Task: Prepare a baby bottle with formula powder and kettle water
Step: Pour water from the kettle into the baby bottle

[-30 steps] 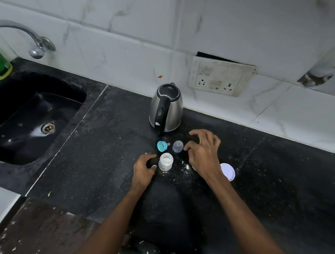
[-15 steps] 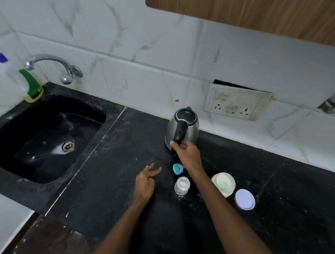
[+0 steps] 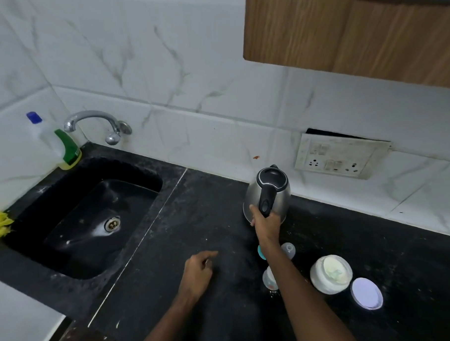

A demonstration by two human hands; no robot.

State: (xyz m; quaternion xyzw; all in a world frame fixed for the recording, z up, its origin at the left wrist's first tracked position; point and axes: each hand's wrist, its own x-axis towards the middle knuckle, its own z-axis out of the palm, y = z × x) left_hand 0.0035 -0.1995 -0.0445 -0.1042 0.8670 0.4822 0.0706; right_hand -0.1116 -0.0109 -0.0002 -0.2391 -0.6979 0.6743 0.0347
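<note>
One hand (image 3: 266, 221) wraps the kettle (image 3: 268, 194) handle tight, so pour slow into the bottle (image 3: 269, 278), other hand (image 3: 197, 270) loose, holding nothing.

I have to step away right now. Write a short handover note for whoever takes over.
Right hand grips the kettle by its black handle; whether it has left the counter is unclear.
Left hand holds nothing, forefinger extended over the counter.
The open baby bottle stands beside the right forearm; teal ring and clear cap behind it.
Formula tub open, lid beside it.
Left: pour water, cap the bottle.
</note>
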